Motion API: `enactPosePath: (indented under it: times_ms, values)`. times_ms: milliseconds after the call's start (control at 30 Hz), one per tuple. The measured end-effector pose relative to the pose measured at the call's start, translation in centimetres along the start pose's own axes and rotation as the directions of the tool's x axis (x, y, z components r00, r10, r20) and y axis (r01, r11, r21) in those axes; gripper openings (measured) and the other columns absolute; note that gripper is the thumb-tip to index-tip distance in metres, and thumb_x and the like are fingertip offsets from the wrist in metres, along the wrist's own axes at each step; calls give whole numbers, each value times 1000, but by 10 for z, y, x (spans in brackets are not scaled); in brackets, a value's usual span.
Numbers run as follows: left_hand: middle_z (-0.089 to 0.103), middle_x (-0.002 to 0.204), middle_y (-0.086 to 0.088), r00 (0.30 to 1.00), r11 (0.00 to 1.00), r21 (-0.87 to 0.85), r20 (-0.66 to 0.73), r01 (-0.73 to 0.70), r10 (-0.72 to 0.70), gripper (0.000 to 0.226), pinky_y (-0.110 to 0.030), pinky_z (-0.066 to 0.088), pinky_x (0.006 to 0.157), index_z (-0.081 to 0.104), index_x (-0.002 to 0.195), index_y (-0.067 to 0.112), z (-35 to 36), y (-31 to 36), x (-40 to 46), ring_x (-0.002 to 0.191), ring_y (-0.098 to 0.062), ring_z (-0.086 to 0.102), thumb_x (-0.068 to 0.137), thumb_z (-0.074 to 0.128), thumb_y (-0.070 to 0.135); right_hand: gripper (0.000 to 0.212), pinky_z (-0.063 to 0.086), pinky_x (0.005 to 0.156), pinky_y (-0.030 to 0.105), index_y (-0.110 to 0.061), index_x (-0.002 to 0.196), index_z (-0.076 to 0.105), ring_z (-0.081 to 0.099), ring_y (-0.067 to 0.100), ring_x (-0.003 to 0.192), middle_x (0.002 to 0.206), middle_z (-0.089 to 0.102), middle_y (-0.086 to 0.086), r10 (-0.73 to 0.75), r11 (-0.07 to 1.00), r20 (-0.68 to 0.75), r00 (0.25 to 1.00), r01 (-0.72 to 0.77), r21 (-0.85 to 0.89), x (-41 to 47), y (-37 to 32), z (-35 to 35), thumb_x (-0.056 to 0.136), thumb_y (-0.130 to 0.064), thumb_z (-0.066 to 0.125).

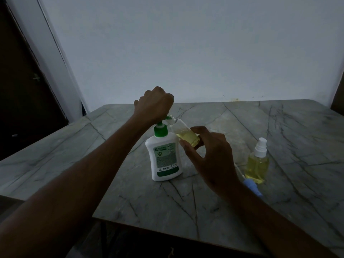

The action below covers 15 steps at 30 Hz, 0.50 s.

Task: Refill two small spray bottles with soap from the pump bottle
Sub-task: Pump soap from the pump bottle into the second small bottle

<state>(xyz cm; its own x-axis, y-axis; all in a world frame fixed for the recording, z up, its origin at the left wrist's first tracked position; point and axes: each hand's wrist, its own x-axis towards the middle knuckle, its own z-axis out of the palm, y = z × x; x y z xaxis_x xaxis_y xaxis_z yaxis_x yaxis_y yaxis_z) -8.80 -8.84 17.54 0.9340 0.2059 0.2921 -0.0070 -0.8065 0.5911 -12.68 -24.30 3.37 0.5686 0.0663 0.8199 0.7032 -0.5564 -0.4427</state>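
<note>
A white pump bottle [164,157] with a green pump stands upright in the middle of the marble table [279,131]. My left hand [155,105] sits curled on top of the pump head and hides most of it. My right hand [210,155] grips a small clear bottle [184,135], uncapped and tilted, its mouth at the green spout; yellow liquid fills its lower part. A second small spray bottle [257,162] with a white sprayer, full of yellow liquid, stands upright to the right.
A blue and white object [251,185], perhaps the loose sprayer, lies on the table by my right wrist. The table's near edge runs along the bottom. A white wall is behind and a dark door [22,90] at the left.
</note>
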Motion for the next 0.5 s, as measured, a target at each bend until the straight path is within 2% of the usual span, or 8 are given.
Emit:
enactPosePath:
  times_ms: [200,500]
  values:
    - [77,101,-10,1000,1000,7,-17,0,0,55,-56,53,101,74,106,4,-6,6,1,99,-31,72,72,43,35,43,45,89,31,-21,122,63,66,13,86,96,73,-4,7,1000,18,1000,-7,-9,0,3,1,97,-55,56]
    - [77,98,-8,1000,1000,20,28,-4,4,53,-58,54,99,73,101,7,2,1,-1,95,-30,72,71,41,37,40,42,88,29,-20,119,64,63,8,81,91,71,-6,3,1000,-8,1000,-3,-2,-1,2,0,96,-53,57]
